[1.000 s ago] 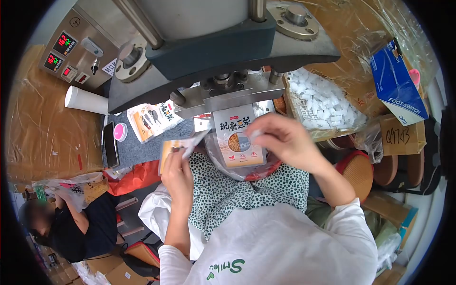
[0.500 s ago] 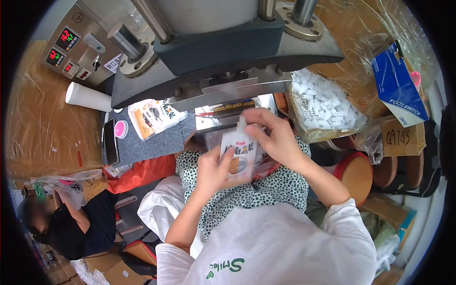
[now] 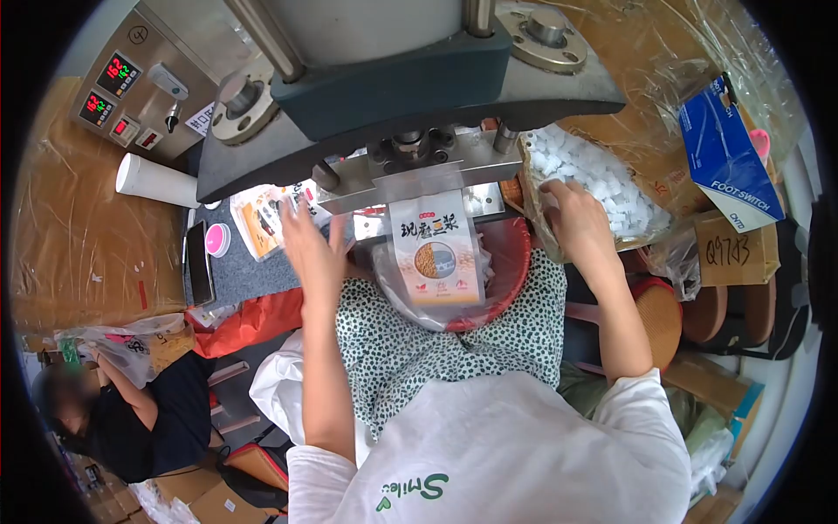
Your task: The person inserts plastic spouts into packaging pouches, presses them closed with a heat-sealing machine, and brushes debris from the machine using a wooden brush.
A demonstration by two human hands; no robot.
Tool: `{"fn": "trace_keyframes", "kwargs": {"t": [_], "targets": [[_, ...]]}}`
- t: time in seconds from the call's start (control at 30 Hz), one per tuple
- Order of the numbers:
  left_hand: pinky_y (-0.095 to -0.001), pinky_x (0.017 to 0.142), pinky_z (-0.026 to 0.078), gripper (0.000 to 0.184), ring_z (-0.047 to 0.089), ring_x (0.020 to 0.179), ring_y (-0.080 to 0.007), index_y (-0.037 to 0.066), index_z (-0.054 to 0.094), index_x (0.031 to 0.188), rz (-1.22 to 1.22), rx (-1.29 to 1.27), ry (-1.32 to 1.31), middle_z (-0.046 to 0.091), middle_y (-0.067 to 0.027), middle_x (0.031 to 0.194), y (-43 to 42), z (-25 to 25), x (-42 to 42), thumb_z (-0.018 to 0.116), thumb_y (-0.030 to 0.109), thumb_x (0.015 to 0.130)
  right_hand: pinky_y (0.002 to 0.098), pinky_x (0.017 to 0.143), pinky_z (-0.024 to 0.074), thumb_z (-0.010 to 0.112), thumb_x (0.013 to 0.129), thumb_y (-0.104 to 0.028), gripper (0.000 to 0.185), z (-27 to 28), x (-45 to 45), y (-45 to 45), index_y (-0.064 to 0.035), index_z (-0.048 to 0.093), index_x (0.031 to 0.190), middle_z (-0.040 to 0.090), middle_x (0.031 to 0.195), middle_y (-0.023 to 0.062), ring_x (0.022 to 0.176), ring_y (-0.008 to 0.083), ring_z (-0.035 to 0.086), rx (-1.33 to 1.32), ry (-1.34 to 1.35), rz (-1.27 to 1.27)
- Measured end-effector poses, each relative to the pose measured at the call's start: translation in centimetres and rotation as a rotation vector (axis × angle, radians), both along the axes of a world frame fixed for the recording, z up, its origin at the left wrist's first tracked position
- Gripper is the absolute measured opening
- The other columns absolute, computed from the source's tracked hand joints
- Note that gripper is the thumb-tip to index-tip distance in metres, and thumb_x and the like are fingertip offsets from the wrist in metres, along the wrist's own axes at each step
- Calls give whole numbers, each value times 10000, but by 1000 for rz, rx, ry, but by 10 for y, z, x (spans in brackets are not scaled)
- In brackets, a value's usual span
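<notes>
Printed pouch (image 3: 436, 271) sat upright-ish in the middle, top edge up at the metal bar (image 3: 489, 162) of the press (image 3: 393, 92), printed face toward the wearer. Couldn't tell if the bar was clamped on it. Lower part of the pouch hung over the red basin (image 3: 520, 271) on the wearer's lap; clear plastic and some small white bits showed in the basin. Neither hand was on that pouch.

Left hand (image 3: 312, 249): fingers spread wide, at the near right side of the pouch stack (image 3: 257, 218) on the grey-topped desk (image 3: 253, 284). Contact with the stack not clear.

Right hand (image 3: 576, 218): fingers bent down at the left edge of the carton full of white plastic pieces (image 3: 611, 188). Fingertips partly hidden, so couldn't tell whether it had a piece.

Also on the desk: pink-lidded tub (image 3: 217, 239) just beside a phone (image 3: 199, 262), white cylinder (image 3: 155, 182) behind them. Control box (image 3: 166, 61) readouts were lit red and green. Blue FOOT SWITCH box (image 3: 729, 157) stood far right.
</notes>
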State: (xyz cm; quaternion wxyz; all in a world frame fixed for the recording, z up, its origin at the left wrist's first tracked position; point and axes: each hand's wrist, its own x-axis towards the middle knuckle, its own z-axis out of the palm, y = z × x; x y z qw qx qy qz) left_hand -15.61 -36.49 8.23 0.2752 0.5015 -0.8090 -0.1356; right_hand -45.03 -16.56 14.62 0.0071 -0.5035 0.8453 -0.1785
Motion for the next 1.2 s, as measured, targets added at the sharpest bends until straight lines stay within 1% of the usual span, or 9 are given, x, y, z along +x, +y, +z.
{"fn": "trace_keyframes", "kwargs": {"t": [0.07, 0.13, 0.3, 0.53, 0.6, 0.8, 0.93, 1.07, 1.2], "targets": [[-503, 1093, 353, 713, 422, 1335, -467, -44, 451, 1391, 60, -348, -411, 426, -331, 1414, -1, -21, 19, 752, 312, 853, 484, 792, 526, 650, 848, -55, 258, 2, -4, -4, -36, 654, 1106, 677, 950, 223, 897, 415, 661, -43, -19, 55], [-513, 1087, 348, 747, 427, 1336, -449, 0, 441, 1420, -153, -278, -364, 446, -302, 1414, 28, -12, 24, 778, 297, 823, 472, 792, 529, 643, 857, -52, 250, 16, 0, -5, -24, 655, 1105, 689, 958, 227, 894, 414, 665, -85, -102, -22], [-420, 776, 494, 217, 622, 896, -353, 36, 673, 1053, -57, -124, -88, 641, -150, 979, 39, 12, 55, 637, -1, 842, 423, 797, 544, 641, 891, -64, 227, 13, -7, 5, 9, 665, 1105, 708, 1017, 223, 876, 364, 699, -203, -309, -90], [-437, 709, 520, 222, 666, 841, -361, 33, 688, 1001, -96, -85, 46, 672, -153, 944, 95, 60, 26, 666, -44, 794, 315, 746, 549, 623, 910, -49, 244, 43, 50, 2, 9, 640, 1147, 718, 951, 146, 830, 178, 690, -350, -840, 232], [-416, 691, 521, 267, 660, 810, -333, 52, 693, 1001, -128, -92, 46, 670, -119, 919, 104, 68, 17, 676, -67, 763, 320, 692, 546, 607, 910, -45, 207, 46, 75, -9, 13, 630, 1108, 688, 977, 166, 760, 227, 692, -302, -782, 366], [-388, 673, 521, 295, 651, 794, -304, 53, 695, 996, -277, -166, 57, 651, -105, 873, 108, 71, 16, 676, -64, 726, 425, 848, 496, 651, 827, 25, 225, 35, 89, -31, -21, 661, 1048, 649, 956, 126, 967, 336, 599, -480, -459, 717], [-418, 651, 516, 285, 653, 766, -317, 57, 682, 973, -400, -26, 37, 655, -123, 918, 109, 58, 13, 682, -54, 710, 408, 836, 528, 677, 862, -44, 254, 31, 83, -28, -5, 659, 1113, 681, 1017, 141, 961, 321, 657, -332, -639, 691], [-403, 600, 496, 119, 627, 650, -374, -21, 671, 891, -390, 358, 172, 634, -176, 750, 107, 50, -12, 671, 98, 891, 405, 810, 558, 696, 889, -109, 343, 25, 76, -30, 26, 621, 1195, 691, 1084, 201, 958, 327, 700, -256, -852, 411], [-340, 614, 505, 277, 656, 651, -162, -64, 684, 940, -259, 787, 479, 708, -117, 755, 81, 16, -30, 623, 205, 968, 391, 780, 565, 697, 895, -118, 391, 22, 61, -21, 46, 595, 1236, 688, 1064, 240, 924, 344, 709, -429, -552, 320]]}}
